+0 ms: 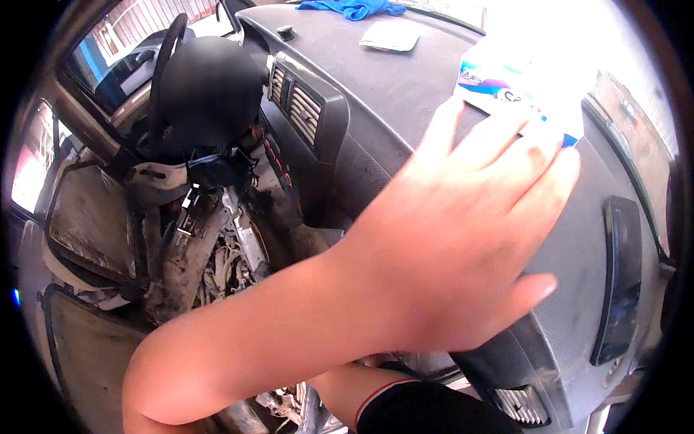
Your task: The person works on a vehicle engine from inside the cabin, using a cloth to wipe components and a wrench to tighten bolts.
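My left hand reaches across to the right over a dark grey dashboard, back of the hand up. Its fingers are stretched and spread, and the thumb stands out to the side. The fingertips overlap a white, blue and purple soft packet lying near the windscreen; whether they press on it I cannot tell. A black sleeve with red and white trim shows at the bottom edge, with bare skin passing beneath my left forearm. My right hand is not visible.
A black phone-like slab lies on the dashboard's right. Farther off are a white folded sheet and a blue cloth. Air vents face left. Exposed wiring runs along the floor beside worn seats. A blurred dark round patch covers the steering wheel area.
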Tool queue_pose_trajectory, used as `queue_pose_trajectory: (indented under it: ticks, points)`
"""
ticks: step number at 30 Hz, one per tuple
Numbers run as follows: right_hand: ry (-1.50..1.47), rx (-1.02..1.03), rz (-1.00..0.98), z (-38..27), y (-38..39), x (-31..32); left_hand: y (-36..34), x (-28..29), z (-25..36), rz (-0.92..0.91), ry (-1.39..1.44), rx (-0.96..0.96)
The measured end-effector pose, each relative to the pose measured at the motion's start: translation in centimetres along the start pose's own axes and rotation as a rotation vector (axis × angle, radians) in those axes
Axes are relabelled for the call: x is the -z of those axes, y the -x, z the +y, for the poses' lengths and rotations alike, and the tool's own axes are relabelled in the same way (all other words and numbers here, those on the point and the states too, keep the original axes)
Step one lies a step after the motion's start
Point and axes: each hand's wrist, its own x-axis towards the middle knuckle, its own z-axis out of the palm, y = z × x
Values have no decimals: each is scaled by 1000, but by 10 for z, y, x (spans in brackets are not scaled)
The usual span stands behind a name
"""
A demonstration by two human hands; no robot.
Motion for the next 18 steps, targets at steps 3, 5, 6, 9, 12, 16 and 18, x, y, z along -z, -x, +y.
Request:
queue_pose_trajectory:
  ticks: [3, 5, 6, 9, 12, 16, 18]
  points:
    - [-13, -5, 9, 4, 4, 2, -9, -6, 2, -90, -58, -10]
    - [-21, -11, 15, 8, 6, 4, -1, -9, -2, -142, -61, -49]
    - [-30, -18, 16, 9, 7, 5, 6, -7, -4, -150, -41, -79]
    - [-36, -22, 18, 8, 6, 9, 18, -7, -7, 39, 11, -178]
    - [-37, 5, 2, -4, 5, 7, 20, -9, -9, 285, -13, -239]
    - [-14, 45, -29, -23, 8, -10, 86, 15, -13, 439, -93, 129]
    - [-6, 46, -45, -24, 11, -21, 165, 45, -11, 626, -123, 677]
